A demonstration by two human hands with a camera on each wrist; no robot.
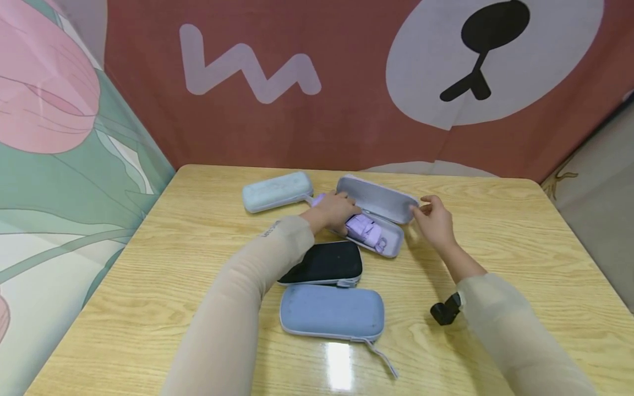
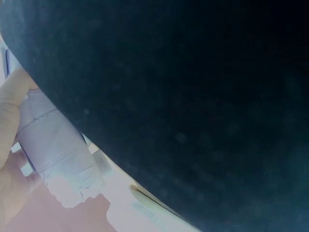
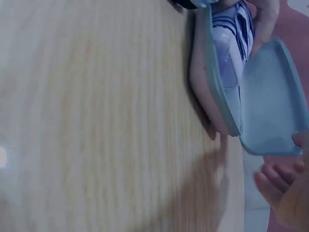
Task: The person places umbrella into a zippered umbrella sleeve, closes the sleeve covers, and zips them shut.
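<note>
A lavender zip case point(image 1: 394, 242) lies open at the back middle of the table, its lid point(image 1: 378, 199) raised. Inside is a folded purple umbrella point(image 1: 365, 230), wrapped in bunched fabric. My left hand point(image 1: 335, 210) reaches over the case's left end and grips the umbrella; the left wrist view shows the thumb and fingers around the umbrella point(image 2: 55, 140). At the lid's right corner is my right hand point(image 1: 436, 221), its thumb against the edge. In the right wrist view the fingers point(image 3: 273, 186) of that hand stand apart from the lid point(image 3: 270, 101).
A closed pale blue case point(image 1: 277, 192) lies at the back left. Nearer to me are a closed black case point(image 1: 329, 261), partly behind my left sleeve, and a closed blue case point(image 1: 332, 311) with a strap. A printed curtain point(image 1: 346, 126) hangs behind the table.
</note>
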